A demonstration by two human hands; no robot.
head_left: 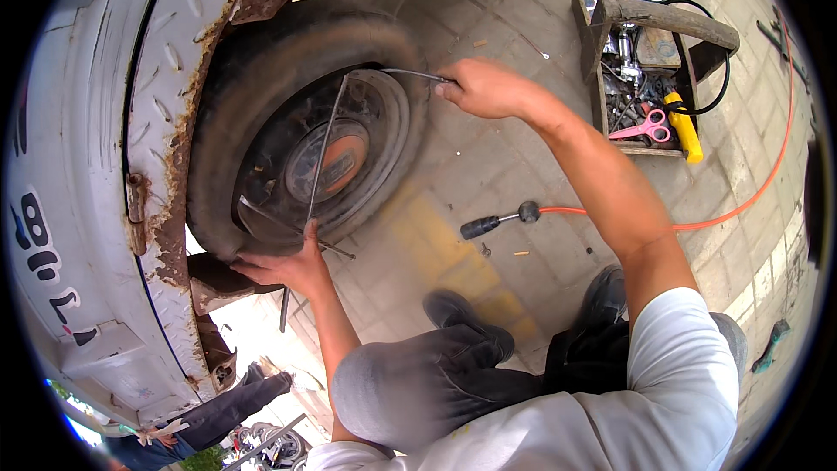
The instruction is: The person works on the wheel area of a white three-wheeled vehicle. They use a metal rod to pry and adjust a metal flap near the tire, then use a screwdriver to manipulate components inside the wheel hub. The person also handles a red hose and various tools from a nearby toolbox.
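A black tyre [231, 135] sits on a dark steel wheel rim [391, 113] beside the vehicle. My right hand [484, 89] is closed around a dark tyre lever [410, 72], whose far end goes in between tyre and rim at the top. A long thin metal bar [327, 144] crosses the wheel from the rim's upper edge down to my left hand [292, 269]. That hand lies over the bar, its fingers stretched along the tyre's lower edge and its thumb against the bar. A second rod [336, 249] sticks out near the thumb.
A wooden toolbox [602, 105] holds pink scissors [645, 126], a yellow-handled tool [684, 126] and metal parts. An orange hose [741, 209] runs to an air tool [497, 222] on the paving. A rusty vehicle panel [179, 166] borders the wheel. Another person's legs [231, 406] show lower left.
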